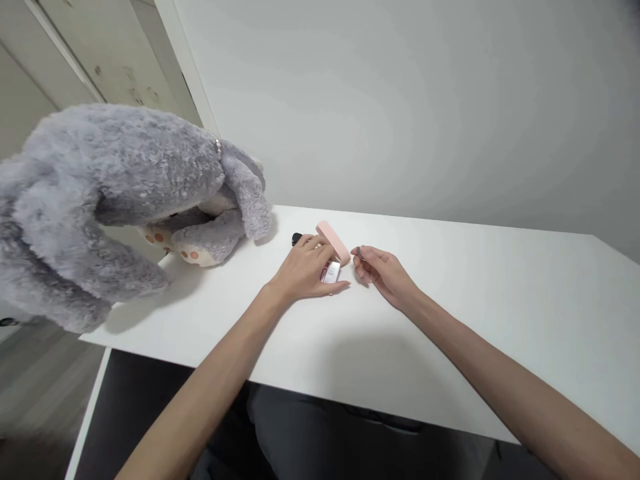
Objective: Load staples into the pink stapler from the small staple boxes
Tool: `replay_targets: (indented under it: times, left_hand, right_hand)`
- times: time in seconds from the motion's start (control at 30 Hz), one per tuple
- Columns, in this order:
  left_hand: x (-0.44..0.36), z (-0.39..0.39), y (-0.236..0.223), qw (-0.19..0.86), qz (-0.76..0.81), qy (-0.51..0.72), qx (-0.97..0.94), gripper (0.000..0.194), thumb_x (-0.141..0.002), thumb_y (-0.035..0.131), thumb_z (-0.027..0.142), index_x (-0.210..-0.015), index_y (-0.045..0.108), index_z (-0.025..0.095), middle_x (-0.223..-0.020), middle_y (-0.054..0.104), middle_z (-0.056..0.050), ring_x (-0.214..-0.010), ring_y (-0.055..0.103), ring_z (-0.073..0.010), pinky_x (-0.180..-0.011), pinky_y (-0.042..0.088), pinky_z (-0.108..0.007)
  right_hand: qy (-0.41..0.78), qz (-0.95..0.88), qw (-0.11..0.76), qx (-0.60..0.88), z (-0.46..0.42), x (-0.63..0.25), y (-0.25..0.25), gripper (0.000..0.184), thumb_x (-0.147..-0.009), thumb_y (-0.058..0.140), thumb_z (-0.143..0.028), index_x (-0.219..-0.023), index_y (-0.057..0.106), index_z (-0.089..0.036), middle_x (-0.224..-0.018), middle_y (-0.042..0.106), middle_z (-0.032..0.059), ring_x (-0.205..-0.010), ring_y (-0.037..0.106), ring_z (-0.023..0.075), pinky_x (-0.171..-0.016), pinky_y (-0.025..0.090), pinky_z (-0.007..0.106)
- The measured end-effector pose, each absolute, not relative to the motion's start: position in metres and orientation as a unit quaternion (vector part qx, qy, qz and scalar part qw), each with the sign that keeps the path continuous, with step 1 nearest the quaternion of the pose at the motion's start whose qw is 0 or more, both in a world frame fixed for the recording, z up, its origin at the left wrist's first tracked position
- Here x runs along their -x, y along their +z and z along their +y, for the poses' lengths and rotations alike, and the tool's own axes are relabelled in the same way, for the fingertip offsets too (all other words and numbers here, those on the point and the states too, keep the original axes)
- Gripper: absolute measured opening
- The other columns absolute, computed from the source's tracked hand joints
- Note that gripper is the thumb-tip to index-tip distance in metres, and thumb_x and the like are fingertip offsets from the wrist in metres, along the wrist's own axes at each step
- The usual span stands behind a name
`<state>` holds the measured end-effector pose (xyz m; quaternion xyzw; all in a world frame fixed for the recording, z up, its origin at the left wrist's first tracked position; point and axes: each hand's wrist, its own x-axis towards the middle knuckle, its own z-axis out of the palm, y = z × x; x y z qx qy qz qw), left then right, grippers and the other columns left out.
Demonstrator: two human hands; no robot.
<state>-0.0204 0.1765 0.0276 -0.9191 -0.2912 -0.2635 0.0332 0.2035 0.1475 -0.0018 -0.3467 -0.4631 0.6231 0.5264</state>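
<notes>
A pale wall (pixel 400 113) rises beyond the fingertips of both hands, and below it the white table (pixel 450 307) spreads out under them and far to the right of the right fingers. Well to the left of the left fingers, a big grey plush toy (pixel 125 160) slumps forward at the table's end, its pale soles marked with orange-brown spots. The left hand (pixel 303 270) reaches in low over the table, palm down, its fingers loosely bent and its thumb stretched well away from them, so the hand is spread rather than clenched; the undersides of the fingers are hidden. The right hand (pixel 384 270) is turned inward just across from it, thumb and forefinger pinched together, the other fingers curled beneath. Between the two sets of fingers, a long pink case (pixel 331 239) lies slantwise, running from beyond the left fingertips to just beside the right ones. In the gap between left forefinger and thumb sits a small white packet (pixel 332 271) with reddish print, partly covered by the hand. A black object (pixel 297 238) peeks out just beyond the left knuckles. Smallest, a dark little piece (pixel 359 253) is held in the right fingers' pinch.
</notes>
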Motion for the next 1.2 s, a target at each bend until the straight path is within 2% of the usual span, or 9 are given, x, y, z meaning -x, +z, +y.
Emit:
replay_targets:
  times: [0.1,0.23,0.37,0.53,0.7,0.77,0.9,1.07,1.2]
  left_hand:
    - [0.02,0.175,0.027,0.002,-0.299,-0.271,0.915,0.041,-0.09,0.072,0.061,-0.092,0.063,0.021,-0.089,0.072,-0.006,-0.088,0.066,-0.025,-0.084,0.046,-0.039]
    - [0.016,0.174,0.021,-0.072,-0.351,-0.355,0.864,0.037,-0.094,0.071,0.056,-0.086,0.06,0.022,-0.075,0.069,0.0,-0.063,0.058,-0.0152,-0.062,0.039,-0.03]
    - [0.01,0.172,0.019,-0.156,-0.38,-0.442,0.797,0.044,-0.09,0.075,0.057,-0.073,0.054,0.022,-0.063,0.061,0.003,-0.054,0.048,-0.0114,-0.055,0.034,-0.028]
    - [0.004,0.173,0.021,-0.248,-0.42,-0.523,0.699,0.046,-0.089,0.076,0.056,-0.068,0.055,0.021,-0.064,0.06,0.003,-0.05,0.043,-0.0093,-0.049,0.03,-0.027]
    - [0.006,0.181,0.026,-0.257,-0.463,-0.602,0.598,0.051,-0.09,0.075,0.057,-0.064,0.05,0.021,-0.059,0.052,0.005,-0.053,0.045,-0.0101,-0.051,0.034,-0.026]
    - [0.006,0.182,0.028,-0.242,-0.47,-0.623,0.577,0.052,-0.091,0.074,0.057,-0.063,0.048,0.021,-0.059,0.051,0.004,-0.055,0.046,-0.0105,-0.055,0.038,-0.026]
    - [0.004,0.18,0.026,-0.235,-0.472,-0.62,0.581,0.052,-0.092,0.073,0.058,-0.064,0.05,0.021,-0.06,0.052,0.004,-0.055,0.047,-0.0105,-0.054,0.039,-0.026]
    - [-0.001,0.174,0.021,-0.293,-0.447,-0.571,0.623,0.047,-0.091,0.074,0.06,-0.07,0.059,0.02,-0.067,0.061,0.003,-0.054,0.054,-0.0107,-0.05,0.037,-0.026]
    - [0.0,0.175,0.024,-0.376,-0.357,-0.536,0.666,0.042,-0.092,0.073,0.061,-0.088,0.07,0.02,-0.085,0.074,-0.003,-0.077,0.068,-0.0158,-0.072,0.052,-0.028]
  right_hand:
    - [0.626,-0.461,0.53,0.34,0.148,-0.204,-0.003,0.041,-0.086,0.084,-0.058,-0.1,0.078,-0.019,-0.08,0.065,0.0008,-0.061,0.051,0.0104,-0.05,0.04,0.024]
    - [0.629,-0.46,0.526,0.341,0.149,-0.205,-0.004,0.041,-0.087,0.083,-0.058,-0.1,0.078,-0.019,-0.081,0.065,0.0012,-0.061,0.052,0.0107,-0.049,0.04,0.024]
    - [0.627,-0.467,0.523,0.339,0.149,-0.205,-0.005,0.039,-0.089,0.081,-0.057,-0.099,0.078,-0.019,-0.079,0.064,0.0003,-0.059,0.05,0.0099,-0.049,0.038,0.024]
    - [0.616,-0.483,0.521,0.34,0.148,-0.203,-0.006,0.039,-0.089,0.081,-0.056,-0.099,0.078,-0.019,-0.08,0.064,-0.0002,-0.057,0.048,0.0091,-0.051,0.039,0.026]
    - [0.599,-0.527,0.501,0.336,0.144,-0.202,-0.003,0.037,-0.093,0.077,-0.057,-0.098,0.078,-0.02,-0.079,0.066,0.0001,-0.055,0.049,0.0091,-0.052,0.04,0.027]
    - [0.593,-0.567,0.47,0.325,0.14,-0.2,-0.003,0.036,-0.094,0.075,-0.056,-0.102,0.079,-0.02,-0.08,0.069,0.0024,-0.057,0.055,0.0113,-0.052,0.043,0.027]
    - [0.578,-0.623,0.421,0.315,0.132,-0.192,-0.005,0.037,-0.092,0.078,-0.054,-0.105,0.079,-0.021,-0.105,0.077,0.0121,-0.076,0.073,0.0205,-0.052,0.049,0.029]
    - [0.562,-0.632,0.393,0.361,0.129,-0.19,-0.001,0.037,-0.094,0.075,-0.055,-0.104,0.078,-0.02,-0.083,0.079,0.0074,-0.059,0.061,0.0138,-0.057,0.051,0.03]
    - [0.594,-0.586,0.438,0.335,0.134,-0.197,0.0,0.042,-0.094,0.073,-0.06,-0.102,0.076,-0.019,-0.077,0.076,0.0055,-0.055,0.058,0.0129,-0.056,0.048,0.029]
